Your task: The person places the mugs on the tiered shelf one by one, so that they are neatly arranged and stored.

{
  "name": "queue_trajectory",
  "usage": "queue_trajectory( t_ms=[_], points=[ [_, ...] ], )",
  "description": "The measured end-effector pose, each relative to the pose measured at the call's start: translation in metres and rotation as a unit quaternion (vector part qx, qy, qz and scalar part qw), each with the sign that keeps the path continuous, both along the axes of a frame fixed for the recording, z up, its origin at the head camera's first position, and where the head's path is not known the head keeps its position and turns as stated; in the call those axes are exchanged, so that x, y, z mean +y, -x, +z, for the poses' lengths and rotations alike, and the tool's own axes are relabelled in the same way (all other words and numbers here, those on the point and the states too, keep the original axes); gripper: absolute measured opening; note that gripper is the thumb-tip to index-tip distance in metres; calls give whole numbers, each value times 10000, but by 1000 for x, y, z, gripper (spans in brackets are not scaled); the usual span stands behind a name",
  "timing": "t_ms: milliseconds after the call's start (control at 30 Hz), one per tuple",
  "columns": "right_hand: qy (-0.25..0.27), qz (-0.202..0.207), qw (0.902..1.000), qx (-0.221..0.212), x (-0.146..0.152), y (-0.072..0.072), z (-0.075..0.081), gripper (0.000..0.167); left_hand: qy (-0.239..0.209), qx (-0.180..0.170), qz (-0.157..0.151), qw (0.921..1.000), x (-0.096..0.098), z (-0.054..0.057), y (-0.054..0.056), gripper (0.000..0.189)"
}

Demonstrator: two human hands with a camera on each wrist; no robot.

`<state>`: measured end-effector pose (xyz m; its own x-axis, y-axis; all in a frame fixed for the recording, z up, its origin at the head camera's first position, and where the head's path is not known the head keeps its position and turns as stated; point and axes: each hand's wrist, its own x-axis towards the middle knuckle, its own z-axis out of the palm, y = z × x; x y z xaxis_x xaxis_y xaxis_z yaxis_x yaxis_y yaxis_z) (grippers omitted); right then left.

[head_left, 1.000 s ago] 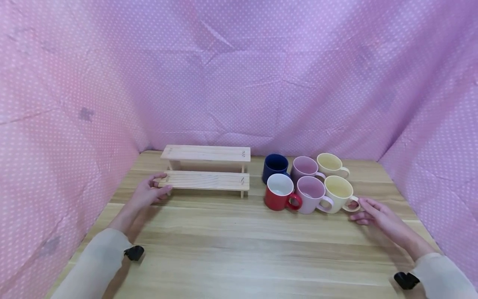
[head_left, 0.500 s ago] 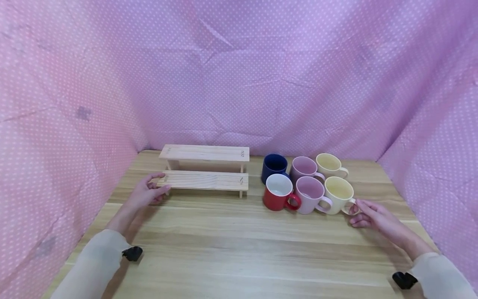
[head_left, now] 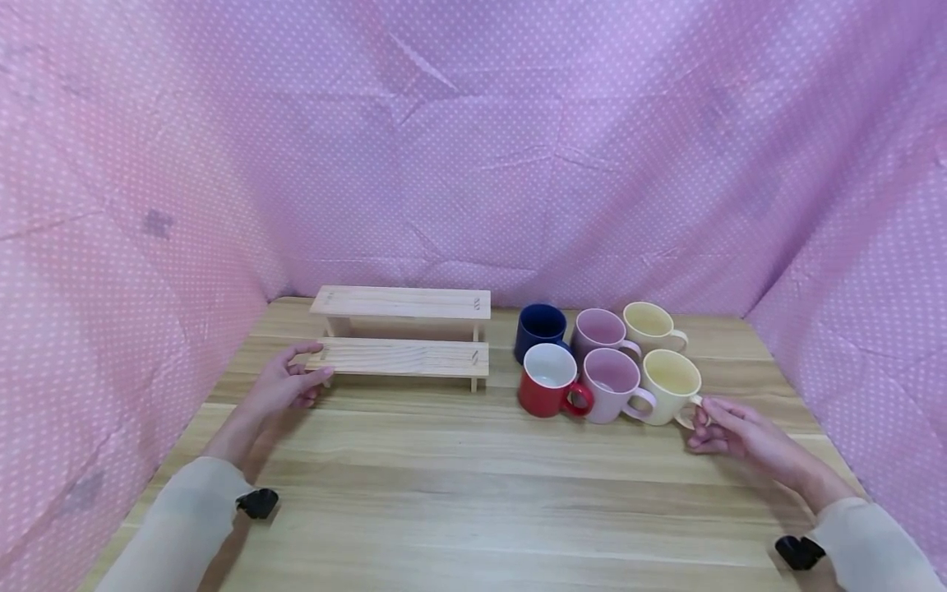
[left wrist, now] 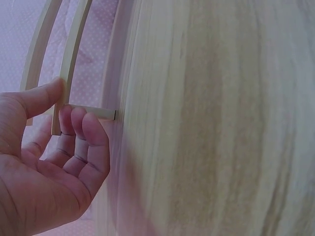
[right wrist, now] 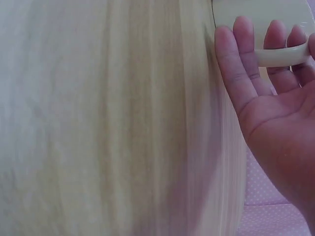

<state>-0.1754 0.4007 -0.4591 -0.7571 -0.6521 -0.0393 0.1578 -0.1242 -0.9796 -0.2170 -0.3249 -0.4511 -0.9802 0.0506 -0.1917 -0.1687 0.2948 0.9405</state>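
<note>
My left hand (head_left: 277, 385) grips the left end of the lower board (head_left: 395, 358) of a two-step wooden stand (head_left: 403, 302). In the left wrist view, the thumb lies on one face of that board, with curled fingers on the other side. On the right, my right hand (head_left: 743, 432) pinches the handle of the front yellow mug (head_left: 669, 386), which stands upright on the table. The right wrist view shows the mug's handle (right wrist: 283, 56) crossing the fingers, with only a bit of thumb visible at the edge.
Left of the yellow mug are a front pink mug (head_left: 610, 386) and a red mug (head_left: 546, 390). Behind them stand a navy mug (head_left: 540, 329), another pink mug (head_left: 598, 330) and another yellow mug (head_left: 649, 323). Pink dotted cloth (head_left: 473, 164) surrounds the wooden table (head_left: 459, 493).
My right fingers have closed further onto the yellow mug's handle, and that mug has shifted slightly right relative to its neighbours. The left hand keeps its grip; the head view has drifted slightly.
</note>
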Motion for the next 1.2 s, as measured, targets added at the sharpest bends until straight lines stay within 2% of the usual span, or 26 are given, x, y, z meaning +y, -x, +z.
queue_trajectory(
  t_ms=[233,333,733,1033,1200],
  points=[
    [-130,276,9994,151,-3,1,2,40,-46,-24,57,10000,0,0,-1,73],
    [-168,267,9991,273,-4,0,2,39,-52,-4,59,10000,0,-1,0,72],
    [-692,-392,9925,923,-12,-5,-2,44,67,-52,48,10000,0,-1,-3,73],
    [-886,-757,9867,1136,-12,-9,-6,45,101,-102,103,9998,-1,-1,-1,73],
    [-734,-984,9872,1022,-11,-14,-7,42,97,-107,14,9999,-1,0,0,75]
  ],
)
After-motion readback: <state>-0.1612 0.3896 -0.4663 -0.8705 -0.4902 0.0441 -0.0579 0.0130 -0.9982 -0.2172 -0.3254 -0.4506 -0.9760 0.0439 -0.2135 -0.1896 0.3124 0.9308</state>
